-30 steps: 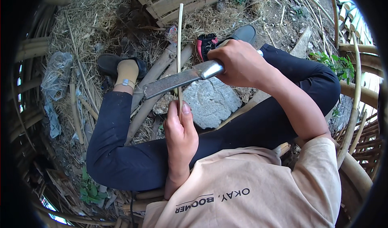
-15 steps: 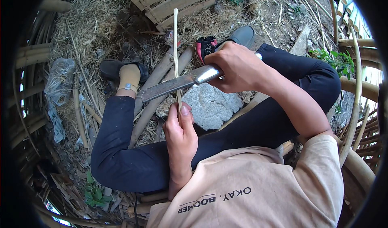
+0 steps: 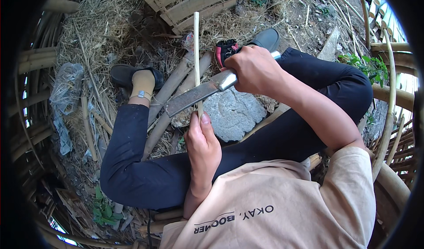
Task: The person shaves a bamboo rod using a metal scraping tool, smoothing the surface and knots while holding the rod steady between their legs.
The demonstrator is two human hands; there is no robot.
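My left hand (image 3: 203, 145) is closed round the lower end of a thin pale bamboo strip (image 3: 197, 50), which stands up away from me. My right hand (image 3: 256, 70) grips the handle of a large knife with a shiny metal collar. The broad, dull-grey knife blade (image 3: 193, 98) crosses the strip just above my left thumb and appears to touch it. Its tip points down to the left. My right palm hides most of the handle. Below the blade, a flat-topped grey stone (image 3: 234, 116) lies between my legs.
Bamboo poles (image 3: 170, 85) lie on the straw-covered ground beside the stone. A wooden slatted crate (image 3: 212, 4) stands ahead. A pink and black item (image 3: 226, 52) rests near my right shoe. Clear plastic (image 3: 67, 88) lies at left, and a bamboo rail (image 3: 391, 94) runs at right.
The blade has slid a little to the right with my right hand, its tip tilting lower. My left hand and the strip have shifted slightly right.
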